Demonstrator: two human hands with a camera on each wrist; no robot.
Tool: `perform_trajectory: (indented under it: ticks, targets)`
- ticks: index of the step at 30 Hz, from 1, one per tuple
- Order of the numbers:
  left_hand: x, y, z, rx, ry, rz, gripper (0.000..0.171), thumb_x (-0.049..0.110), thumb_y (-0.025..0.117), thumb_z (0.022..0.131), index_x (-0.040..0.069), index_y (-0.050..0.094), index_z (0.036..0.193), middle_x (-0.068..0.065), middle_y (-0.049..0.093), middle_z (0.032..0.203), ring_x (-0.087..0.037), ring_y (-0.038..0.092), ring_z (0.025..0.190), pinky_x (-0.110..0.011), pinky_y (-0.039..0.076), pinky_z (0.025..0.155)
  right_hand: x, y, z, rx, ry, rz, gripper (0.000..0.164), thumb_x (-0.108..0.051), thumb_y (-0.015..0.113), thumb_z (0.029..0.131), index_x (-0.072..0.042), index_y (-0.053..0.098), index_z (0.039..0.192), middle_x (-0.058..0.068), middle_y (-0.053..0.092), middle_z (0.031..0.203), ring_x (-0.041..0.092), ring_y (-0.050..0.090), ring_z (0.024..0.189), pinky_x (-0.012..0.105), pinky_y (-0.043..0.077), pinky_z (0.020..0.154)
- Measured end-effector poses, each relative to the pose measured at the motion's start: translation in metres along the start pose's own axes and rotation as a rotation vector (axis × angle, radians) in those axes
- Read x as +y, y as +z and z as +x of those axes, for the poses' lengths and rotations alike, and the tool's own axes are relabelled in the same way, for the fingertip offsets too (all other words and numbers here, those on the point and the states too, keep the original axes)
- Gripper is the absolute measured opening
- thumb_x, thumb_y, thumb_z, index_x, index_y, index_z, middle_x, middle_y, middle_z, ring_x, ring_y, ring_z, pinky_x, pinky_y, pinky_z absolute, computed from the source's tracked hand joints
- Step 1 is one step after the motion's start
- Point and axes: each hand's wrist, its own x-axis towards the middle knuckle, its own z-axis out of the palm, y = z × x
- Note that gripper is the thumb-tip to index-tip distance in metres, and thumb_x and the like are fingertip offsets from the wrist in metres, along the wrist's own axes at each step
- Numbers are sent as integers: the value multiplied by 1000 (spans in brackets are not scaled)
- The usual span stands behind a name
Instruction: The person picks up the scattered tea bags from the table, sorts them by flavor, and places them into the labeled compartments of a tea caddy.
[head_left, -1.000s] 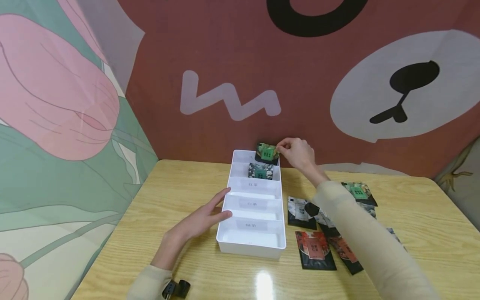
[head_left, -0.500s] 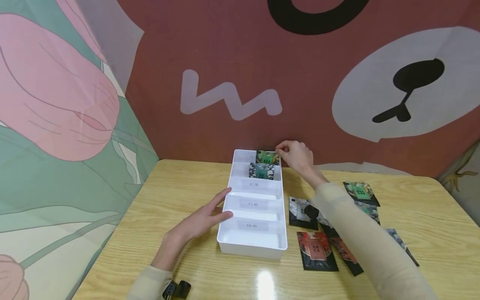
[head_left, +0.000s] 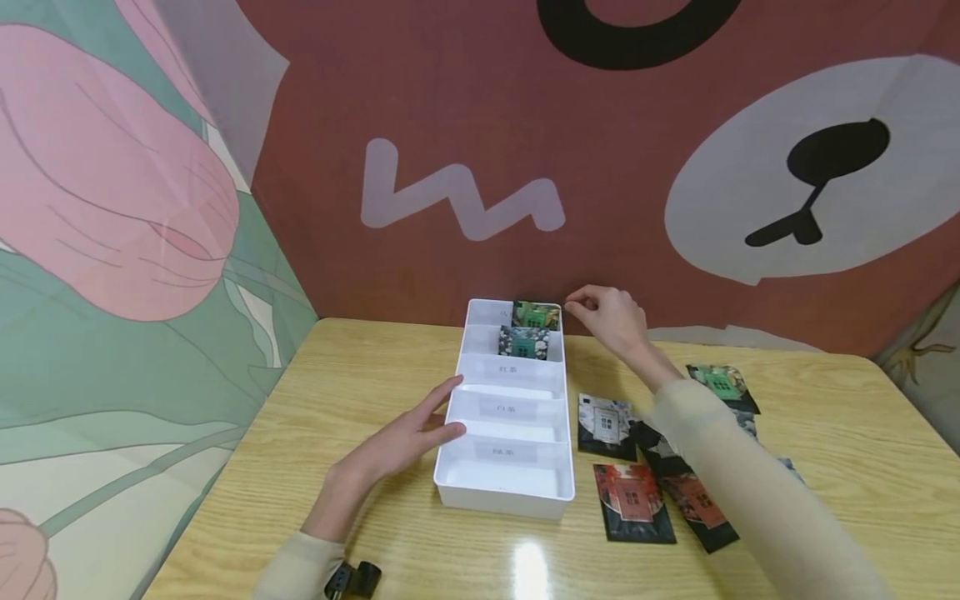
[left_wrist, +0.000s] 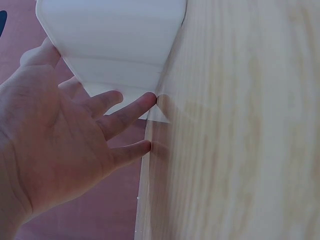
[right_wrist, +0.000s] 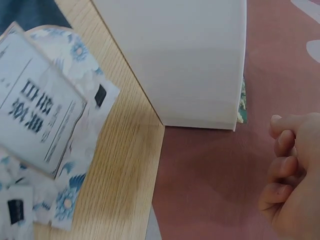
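White divided box (head_left: 501,502), head view: I find its long axis pointing at the wall (head_left: 337,271), green-labelled sachet (head_left: 537,316) in its farthest compartment. Left wrist: left hand (left_wrist: 65,127) spread, touching box. Right wrist: right hand (right_wrist: 295,172) curled, empty, apart from box.

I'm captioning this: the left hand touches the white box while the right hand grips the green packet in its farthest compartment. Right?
The grip is wrong: the right hand is apart from the green packet, holding nothing, as the head view shows. The rest stands.
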Motion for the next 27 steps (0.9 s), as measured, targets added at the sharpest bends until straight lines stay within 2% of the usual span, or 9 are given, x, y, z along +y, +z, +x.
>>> perform_trajectory:
  ticks: [8,15,20,24,27]
  targets:
    - [0,0,0,1,0,10,73,58,58,94,54,15,153,7,27,162,-26,45,140,-52,38,113,11,-9,-11,-2,-10,-38,28,-35,60,100,-17,73,116,6,65,76,20,46,55,31,30,47]
    - [-3,-1,0,8,-15,19,71,61,58,93,59,14,150,8,25,163,-26,43,142,-53,37,114,20,-17,-20,-35,-18,-50,29,-36,61,99,-14,73,115,7,70,83,19,49,58,31,35,50]
    - [-2,0,-1,5,-12,13,71,59,58,94,58,14,150,7,25,162,-26,44,141,-53,38,113,30,-23,-31,-76,-26,-37,29,-33,60,100,-12,73,115,9,72,90,18,50,58,32,37,52]
    - [0,1,-1,2,-14,14,71,59,58,94,58,15,150,7,26,162,-26,44,141,-53,38,113,39,-30,-39,-94,-26,-22,31,-33,59,101,-9,71,118,12,73,99,21,56,62,34,42,55]
    - [1,1,-1,6,-15,20,72,60,58,93,58,15,150,6,27,162,-26,45,140,-53,38,113,46,-36,-45,-107,-24,-37,36,-36,59,101,-8,70,120,13,73,104,23,64,73,34,48,59]
